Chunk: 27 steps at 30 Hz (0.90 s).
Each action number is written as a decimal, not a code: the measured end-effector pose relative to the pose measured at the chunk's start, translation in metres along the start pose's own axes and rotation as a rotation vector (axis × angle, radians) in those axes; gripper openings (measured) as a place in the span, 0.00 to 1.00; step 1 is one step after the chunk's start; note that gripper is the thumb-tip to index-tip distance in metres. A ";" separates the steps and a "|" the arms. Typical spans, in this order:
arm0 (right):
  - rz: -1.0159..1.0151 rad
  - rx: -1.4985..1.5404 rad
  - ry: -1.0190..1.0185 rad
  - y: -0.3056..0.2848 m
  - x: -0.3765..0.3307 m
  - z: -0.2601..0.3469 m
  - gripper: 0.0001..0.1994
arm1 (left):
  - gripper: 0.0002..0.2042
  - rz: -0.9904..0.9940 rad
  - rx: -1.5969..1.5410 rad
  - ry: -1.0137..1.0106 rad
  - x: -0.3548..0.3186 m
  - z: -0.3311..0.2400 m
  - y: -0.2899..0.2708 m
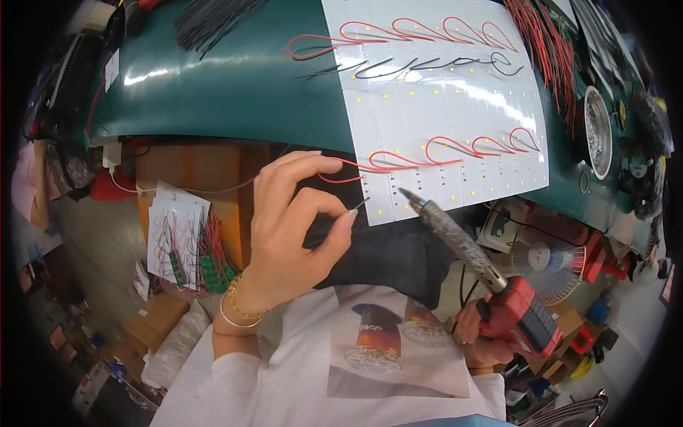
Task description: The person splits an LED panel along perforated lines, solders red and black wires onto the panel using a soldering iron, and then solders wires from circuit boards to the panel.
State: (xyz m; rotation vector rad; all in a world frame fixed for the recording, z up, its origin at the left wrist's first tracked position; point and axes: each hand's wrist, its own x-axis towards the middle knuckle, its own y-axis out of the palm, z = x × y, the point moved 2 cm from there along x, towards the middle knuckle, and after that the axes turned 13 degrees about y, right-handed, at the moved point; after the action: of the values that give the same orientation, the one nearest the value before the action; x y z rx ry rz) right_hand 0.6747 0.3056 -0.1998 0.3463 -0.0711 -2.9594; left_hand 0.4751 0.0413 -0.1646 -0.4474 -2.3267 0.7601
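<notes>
My left hand (284, 235) pinches a thin black wire (362, 203) between thumb and index finger, its end at the lower left corner of a white LED circuit board panel (455, 107). My right hand (477, 331) grips a red and black soldering gun (525, 318). Its pointed tip hangs near the panel's lower edge, a little right of the black wire; whether it touches cannot be told. Looped red wires (445, 139) stand along the panel's lower rows, the leftmost loop beside my left fingers. Across the upper rows run more red loops (409, 32) and black wires (427, 62).
The panel lies on a green work mat (213, 85), overhanging its near edge. Bundles of black wires (213, 25) and red wires (544, 50) flank it. A round metal bowl (597, 133) sits at the right. Below are a fan (548, 267) and a cardboard box (192, 167).
</notes>
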 end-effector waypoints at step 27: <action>-0.259 0.161 0.283 0.018 -0.012 0.003 0.28 | 0.08 -0.043 -0.124 -0.010 -0.009 0.010 0.009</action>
State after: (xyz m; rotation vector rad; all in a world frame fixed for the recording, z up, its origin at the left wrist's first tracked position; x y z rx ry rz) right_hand 0.6880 0.2899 -0.1927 0.8528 -0.2481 -3.1265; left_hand 0.4766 0.0396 -0.1806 -0.4472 -2.3941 0.6014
